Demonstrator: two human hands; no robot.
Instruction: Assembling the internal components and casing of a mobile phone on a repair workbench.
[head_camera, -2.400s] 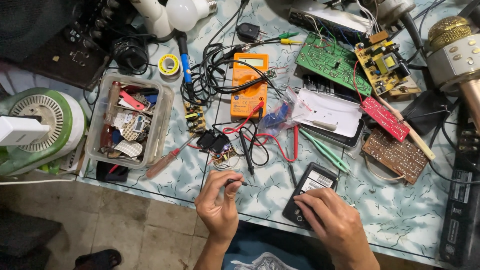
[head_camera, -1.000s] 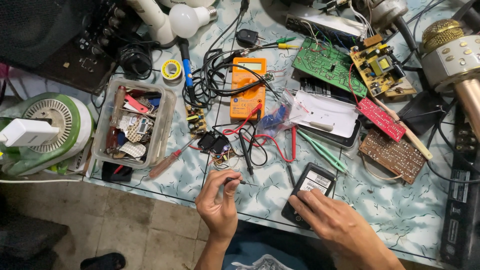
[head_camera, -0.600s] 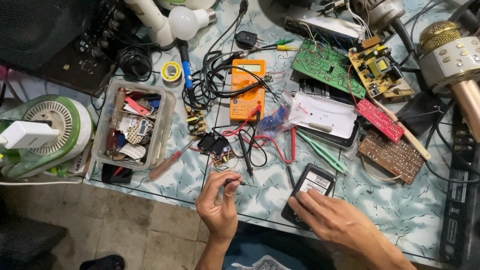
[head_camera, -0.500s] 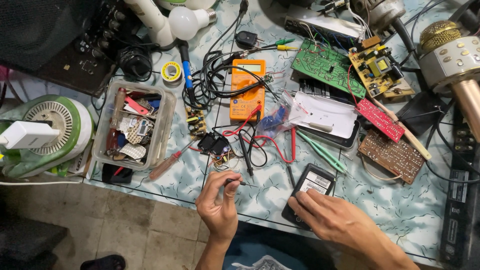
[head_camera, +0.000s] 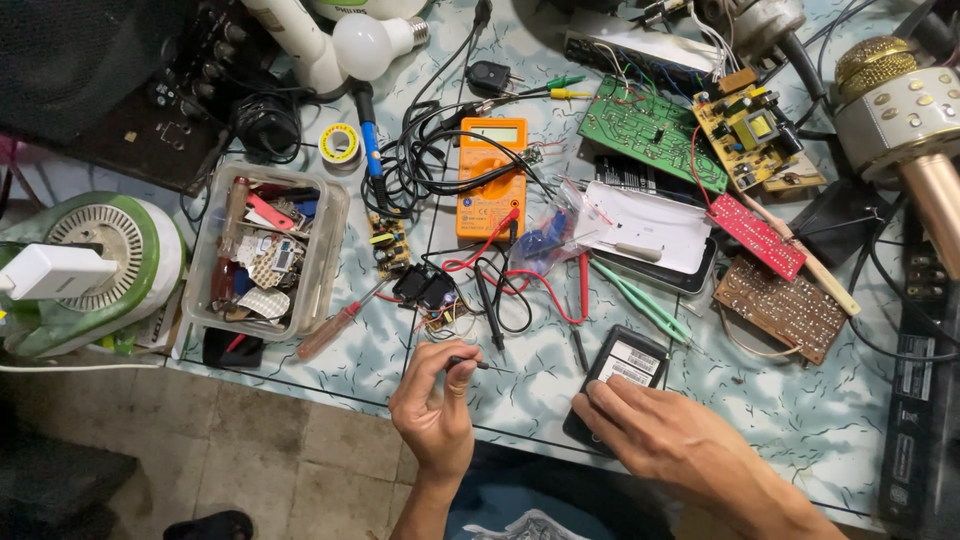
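My left hand (head_camera: 432, 408) is at the table's near edge, fingers pinched on a thin black probe (head_camera: 478, 364) whose tip points right. My right hand (head_camera: 655, 435) rests flat on the lower part of a black phone-like device (head_camera: 622, 375) lying back-up with a white label. Just beyond the left hand sit a small black part with wires (head_camera: 428, 292) and red and black test leads (head_camera: 520, 285) running from an orange multimeter (head_camera: 492, 180).
A clear plastic box of small parts (head_camera: 265, 250) and a red-handled screwdriver (head_camera: 335, 325) lie left. Green tweezers (head_camera: 640, 300), several circuit boards (head_camera: 655, 130), a white tray (head_camera: 655, 225), a solder roll (head_camera: 340, 143), a bulb (head_camera: 365, 42), a gold microphone (head_camera: 900, 120) and a green-white fan (head_camera: 90, 265) crowd the table.
Both hands stay almost where they were; my right hand has shifted slightly on the black device. The view has drifted a little.
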